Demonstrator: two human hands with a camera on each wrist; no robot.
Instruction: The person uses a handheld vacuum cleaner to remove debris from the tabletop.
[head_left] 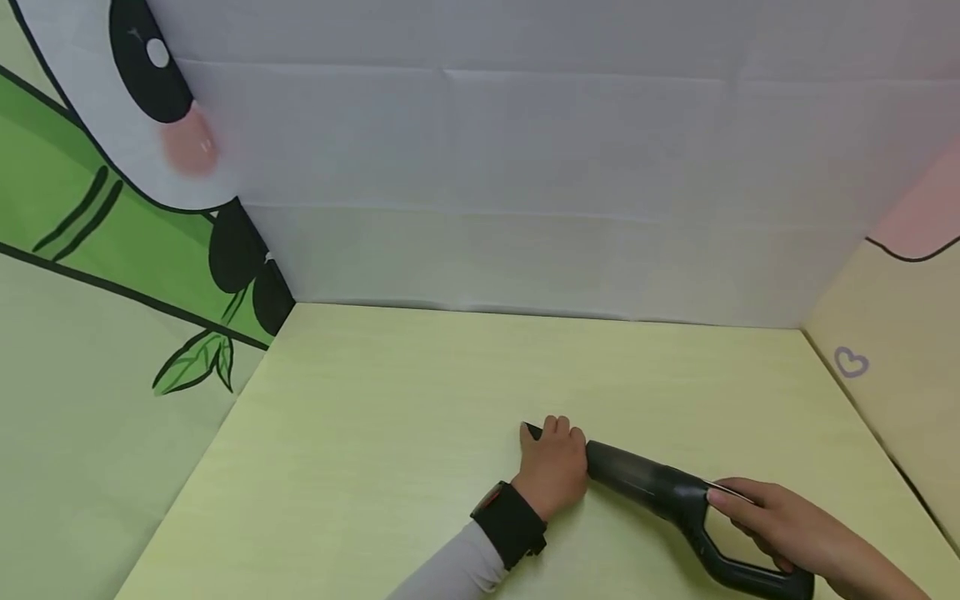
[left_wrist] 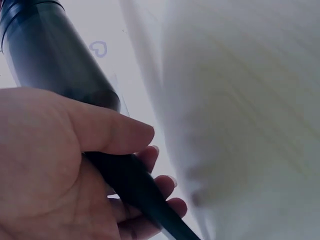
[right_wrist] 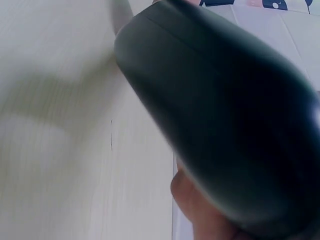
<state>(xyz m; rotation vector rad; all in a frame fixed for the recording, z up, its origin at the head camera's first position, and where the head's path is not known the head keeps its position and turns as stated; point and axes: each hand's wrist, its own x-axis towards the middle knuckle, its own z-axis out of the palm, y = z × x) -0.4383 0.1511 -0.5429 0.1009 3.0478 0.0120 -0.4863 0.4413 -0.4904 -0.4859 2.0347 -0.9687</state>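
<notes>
A black handheld vacuum cleaner (head_left: 637,477) with a looped handle is held slightly above or against the table, its narrow nozzle pointing left. My left hand (head_left: 553,468) grips the nozzle at the front end. In the left wrist view, the thumb and fingers of the left hand (left_wrist: 65,135) wrap around the slim dark nozzle (left_wrist: 132,177), just ahead of the wide body (left_wrist: 55,55). At the rear, my right hand (head_left: 780,518) holds the vacuum by its handle. The dark body (right_wrist: 215,110) fills much of the right wrist view, hiding most of that hand.
The pale yellow table (head_left: 420,400) meets a white back wall (head_left: 487,167). A left side panel (head_left: 90,358) carries a bamboo and panda print. On the right, a cream panel (head_left: 900,333) bears a small purple heart (head_left: 851,362).
</notes>
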